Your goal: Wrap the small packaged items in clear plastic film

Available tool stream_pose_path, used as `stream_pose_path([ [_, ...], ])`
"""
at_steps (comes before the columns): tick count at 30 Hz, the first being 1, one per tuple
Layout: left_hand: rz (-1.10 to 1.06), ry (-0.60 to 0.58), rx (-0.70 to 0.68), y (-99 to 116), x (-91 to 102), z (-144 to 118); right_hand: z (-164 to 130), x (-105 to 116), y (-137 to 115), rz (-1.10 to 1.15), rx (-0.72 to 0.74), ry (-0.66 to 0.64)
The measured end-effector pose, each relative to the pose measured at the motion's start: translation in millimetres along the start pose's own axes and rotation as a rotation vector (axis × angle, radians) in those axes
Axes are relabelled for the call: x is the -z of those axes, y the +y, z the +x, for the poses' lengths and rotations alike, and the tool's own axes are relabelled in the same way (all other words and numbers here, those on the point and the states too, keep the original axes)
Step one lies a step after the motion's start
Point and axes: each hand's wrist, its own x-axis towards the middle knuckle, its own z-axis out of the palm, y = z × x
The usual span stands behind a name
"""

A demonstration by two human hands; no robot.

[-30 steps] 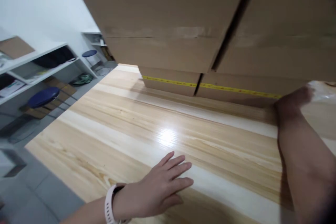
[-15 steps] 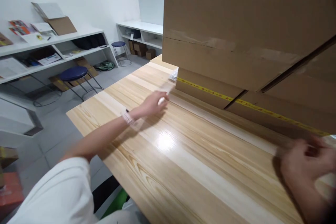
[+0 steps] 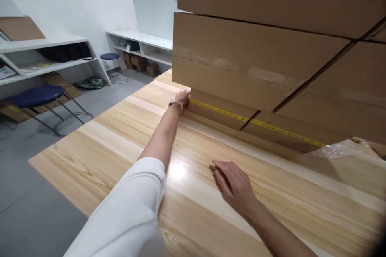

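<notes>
A stack of large flat cardboard boxes (image 3: 256, 60) rests on the pale wooden table (image 3: 126, 136). A yellow tape measure (image 3: 259, 122) runs along the front of the lowest box. My left hand (image 3: 183, 97), with a pale watch band on the wrist, reaches far out to the box's left corner. Its fingers are curled on the tape's end there. My right hand (image 3: 233, 184) lies flat on the table in front of the boxes, fingers spread, holding nothing.
Clear plastic wrap (image 3: 337, 150) lies on the table at the right, under the box overhang. Left of the table are grey floor, two blue stools (image 3: 37, 96) (image 3: 110, 57), and white shelves (image 3: 45, 68) with boxes and papers.
My left hand has reached on to the box's left corner and the tape's end. My right hand has come from the right end of the boxes to the middle of the table.
</notes>
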Motion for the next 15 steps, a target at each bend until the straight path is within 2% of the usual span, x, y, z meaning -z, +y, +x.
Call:
stream_pose_path([
  [4,-0.009,-0.048,0.005,-23.0,1.2,-11.8,-3.0,0.3,4.3,0.035,0.004,-0.049],
  [6,-0.013,-0.072,-0.004,-33.4,11.5,-27.7,-4.4,-0.3,5.4,0.048,0.004,-0.044],
  [8,-0.010,-0.100,-0.010,-42.4,26.7,-54.6,-5.9,-0.7,6.5,0.059,0.003,-0.038],
  [11,0.002,-0.132,-0.044,-51.8,53.1,-120.7,-7.8,-0.8,8.5,0.073,-0.004,-0.037],
  [15,0.017,-0.189,-0.132,-45.0,77.0,-239.4,-8.0,-0.8,8.6,0.081,-0.044,-0.033],
])
